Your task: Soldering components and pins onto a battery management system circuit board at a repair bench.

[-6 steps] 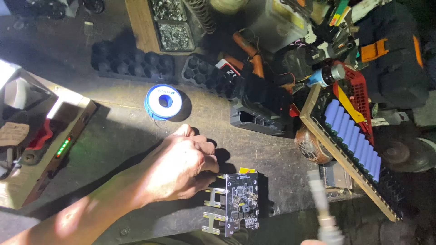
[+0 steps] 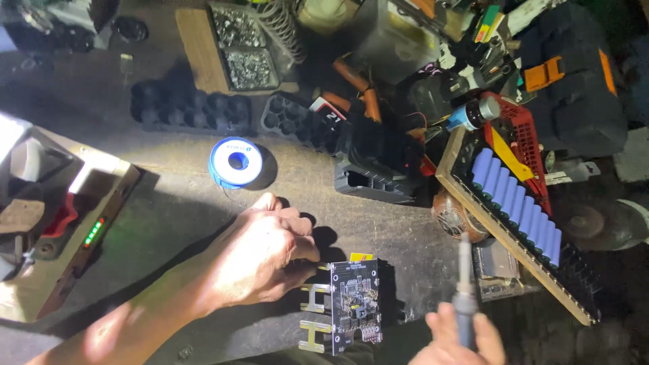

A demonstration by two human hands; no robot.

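A: At the lower middle of the bench, item one: the black circuit board, lying flat on a dark block with pale metal tabs jutting from its left edge. What have I got on it?

B: Your left hand, item two, sits just left of the board, fingers curled shut, tips pressed at the board's upper-left corner. I judge it pins the piece so it cannot slide.

A: And right of the board?

B: Item three: your right hand, low and to the right of the board, fingers wrapped round the grip of a soldering iron. The tip points up and away from the board, apart from it, likely parked clear of the parts.

A: Above the board?

B: Item four: a blue-and-white solder spool, up and left of the board, within the left hand's reach. Item five: a wooden frame of blue cylindrical cells, up and right of the board.
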